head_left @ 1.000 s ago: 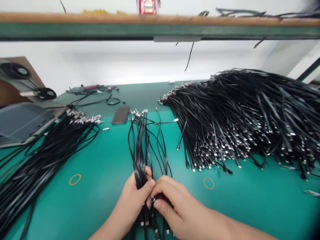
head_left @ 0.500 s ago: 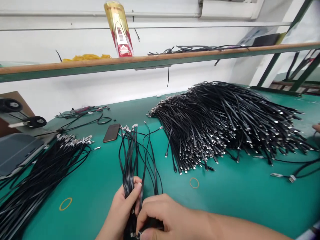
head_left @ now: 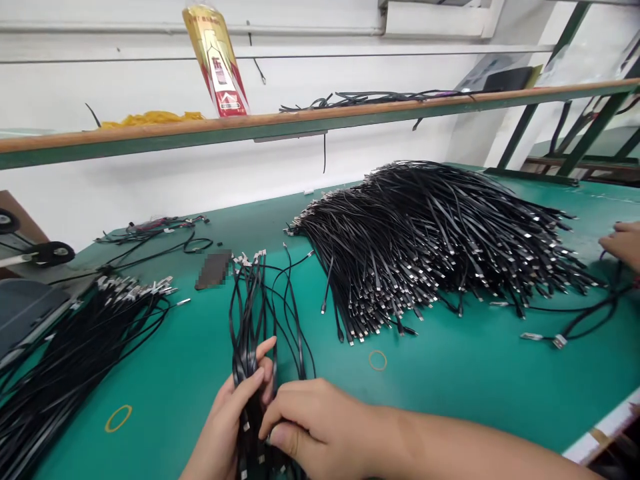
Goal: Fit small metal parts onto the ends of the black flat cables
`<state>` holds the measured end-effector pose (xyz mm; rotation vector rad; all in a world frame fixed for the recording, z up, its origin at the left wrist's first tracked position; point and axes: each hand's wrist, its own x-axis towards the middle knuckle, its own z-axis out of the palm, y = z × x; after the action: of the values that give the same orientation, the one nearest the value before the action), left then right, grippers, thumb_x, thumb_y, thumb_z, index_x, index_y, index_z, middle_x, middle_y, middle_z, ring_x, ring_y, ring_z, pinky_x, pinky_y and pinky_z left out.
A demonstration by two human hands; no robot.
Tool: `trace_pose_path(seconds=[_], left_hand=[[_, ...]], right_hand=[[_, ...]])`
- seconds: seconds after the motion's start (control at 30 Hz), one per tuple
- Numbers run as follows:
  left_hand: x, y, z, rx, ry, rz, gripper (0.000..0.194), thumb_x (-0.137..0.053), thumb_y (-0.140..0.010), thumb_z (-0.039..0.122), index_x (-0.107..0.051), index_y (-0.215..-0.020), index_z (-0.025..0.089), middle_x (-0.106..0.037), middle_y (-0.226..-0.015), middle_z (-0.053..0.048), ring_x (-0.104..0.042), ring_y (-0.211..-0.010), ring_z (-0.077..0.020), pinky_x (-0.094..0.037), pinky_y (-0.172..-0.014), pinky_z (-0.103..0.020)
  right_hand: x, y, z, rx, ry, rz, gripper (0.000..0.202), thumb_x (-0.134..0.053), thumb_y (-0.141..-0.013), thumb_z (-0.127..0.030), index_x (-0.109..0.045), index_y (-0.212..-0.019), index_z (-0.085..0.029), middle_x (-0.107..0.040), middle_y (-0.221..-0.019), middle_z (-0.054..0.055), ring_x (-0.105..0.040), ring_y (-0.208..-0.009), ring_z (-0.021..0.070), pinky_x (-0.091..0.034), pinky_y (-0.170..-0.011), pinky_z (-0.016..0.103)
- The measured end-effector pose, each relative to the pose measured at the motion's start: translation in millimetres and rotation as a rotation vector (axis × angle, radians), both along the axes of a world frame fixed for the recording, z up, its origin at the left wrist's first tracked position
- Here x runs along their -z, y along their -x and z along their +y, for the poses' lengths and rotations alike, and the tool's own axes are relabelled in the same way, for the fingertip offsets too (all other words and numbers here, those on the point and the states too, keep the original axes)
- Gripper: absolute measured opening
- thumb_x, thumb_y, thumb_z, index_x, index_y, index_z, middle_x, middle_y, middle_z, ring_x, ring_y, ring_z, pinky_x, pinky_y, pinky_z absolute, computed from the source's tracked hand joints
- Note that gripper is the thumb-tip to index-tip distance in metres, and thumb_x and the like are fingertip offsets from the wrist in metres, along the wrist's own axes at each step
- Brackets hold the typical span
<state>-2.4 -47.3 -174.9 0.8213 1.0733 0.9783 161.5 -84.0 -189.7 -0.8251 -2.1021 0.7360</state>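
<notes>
A bundle of flat black USB cables [head_left: 245,333] runs toward me over the green table, silver plugs at its far end. Wrapped around the bundle, my left hand [head_left: 243,400] has its thumb across the front and its index finger raised. My right hand [head_left: 305,423] is just right of it, thumb and fingers pinched at the near ends of the cables. What exactly the right fingertips grip is hidden behind the hand. A few looser cables [head_left: 295,320] curve out to the right of the bundle.
A big heap of black cables [head_left: 400,240] lies right of centre, another pile [head_left: 85,353] at left. Rubber bands [head_left: 119,419] lie on the table [head_left: 165,393]. A phone-like dark object [head_left: 213,269] is blurred. A shelf [head_left: 300,121] spans the back. Another person's hand [head_left: 623,243] touches cables at right.
The view has swung slightly right. My left index finger has lifted from the bundle, and my right hand stays close beside it. The other person's hand has come further into view.
</notes>
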Motion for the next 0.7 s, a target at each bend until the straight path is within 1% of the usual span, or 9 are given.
trace_pose_path(seconds=[0.07,0.17,0.23,0.3,0.4,0.47,0.57,0.63,0.7], left_hand=[[0.2,2,0,0.005,0.016,-0.021,0.060,-0.075,-0.079,0.037,-0.059,-0.136,0.026,-0.060,-0.084,0.001,-0.053,-0.070,-0.0116,-0.046,-0.063,-0.018],[3.4,6,0,0.059,-0.007,-0.050,0.059,-0.073,-0.080,0.035,-0.060,-0.136,0.026,-0.058,-0.089,0.000,-0.053,-0.072,-0.0118,-0.047,-0.068,-0.019],[5.2,7,0,0.084,-0.017,-0.059,0.057,-0.074,-0.078,0.034,-0.063,-0.133,0.024,-0.057,-0.089,0.000,-0.054,-0.075,-0.0132,-0.048,-0.072,-0.022],[5.6,7,-1,0.078,-0.013,-0.068,0.054,-0.075,-0.076,0.032,-0.066,-0.129,0.023,-0.056,-0.088,-0.001,-0.054,-0.078,-0.0153,-0.049,-0.074,-0.024],[4.3,4,-2,0.072,-0.043,-0.110,0.048,-0.070,-0.077,0.026,-0.068,-0.125,0.020,-0.052,-0.082,0.000,-0.051,-0.072,-0.0144,-0.046,-0.069,-0.025],[4.2,2,-3,0.094,-0.077,-0.157,0.046,-0.066,-0.078,0.022,-0.068,-0.124,0.018,-0.050,-0.080,-0.001,-0.046,-0.067,-0.0134,-0.043,-0.065,-0.026],[7.7,2,-1,0.150,-0.110,-0.235,0.047,-0.062,-0.076,0.018,-0.067,-0.123,0.016,-0.049,-0.082,-0.002,-0.044,-0.068,-0.0138,-0.040,-0.063,-0.028],[11.8,4,1,0.198,-0.120,-0.281,0.052,-0.062,-0.072,0.014,-0.066,-0.123,0.016,-0.048,-0.084,-0.003,-0.044,-0.069,-0.0141,-0.040,-0.062,-0.029],[15.7,6,3,0.238,-0.127,-0.312,0.056,-0.063,-0.069,0.012,-0.065,-0.124,0.015,-0.047,-0.084,-0.002,-0.044,-0.070,-0.0141,-0.039,-0.063,-0.029]], right_hand=[[-0.4,0,1,0.037,0.024,-0.038,0.024,-0.040,-0.099,-0.022,-0.062,-0.108,-0.019,-0.069,-0.101,0.005,-0.065,-0.091,0.0158,-0.051,-0.083,0.025],[-2.1,-1,1,0.106,0.084,-0.005,0.026,-0.037,-0.100,-0.022,-0.061,-0.110,-0.019,-0.069,-0.104,0.005,-0.065,-0.095,0.0160,-0.051,-0.086,0.026],[-3.2,0,2,0.152,0.140,0.041,0.022,-0.041,-0.100,-0.023,-0.061,-0.108,-0.019,-0.069,-0.105,0.005,-0.064,-0.097,0.0160,-0.051,-0.087,0.027],[-3.7,1,2,0.192,0.188,0.068,0.017,-0.049,-0.097,-0.023,-0.062,-0.106,-0.020,-0.069,-0.105,0.004,-0.064,-0.098,0.0161,-0.050,-0.087,0.027],[-1.7,2,3,0.274,0.230,0.054,0.012,-0.053,-0.093,-0.019,-0.064,-0.099,-0.021,-0.070,-0.100,0.001,-0.064,-0.095,0.0156,-0.048,-0.083,0.026],[1.3,2,6,0.374,0.256,0.002,0.012,-0.052,-0.093,-0.018,-0.064,-0.094,-0.021,-0.069,-0.094,0.001,-0.064,-0.089,0.0155,-0.047,-0.077,0.026],[5.3,-3,12,0.516,0.259,-0.117,0.011,-0.053,-0.093,-0.019,-0.063,-0.096,-0.021,-0.069,-0.093,0.001,-0.063,-0.086,0.0171,-0.044,-0.073,0.027],[6.1,-7,15,0.557,0.208,-0.209,0.013,-0.051,-0.094,-0.020,-0.063,-0.101,-0.021,-0.069,-0.098,0.003,-0.064,-0.089,0.0185,-0.043,-0.073,0.029],[5.6,-9,16,0.565,0.141,-0.306,0.015,-0.049,-0.096,-0.020,-0.061,-0.105,-0.021,-0.068,-0.102,0.004,-0.064,-0.091,0.0194,-0.042,-0.073,0.030]])
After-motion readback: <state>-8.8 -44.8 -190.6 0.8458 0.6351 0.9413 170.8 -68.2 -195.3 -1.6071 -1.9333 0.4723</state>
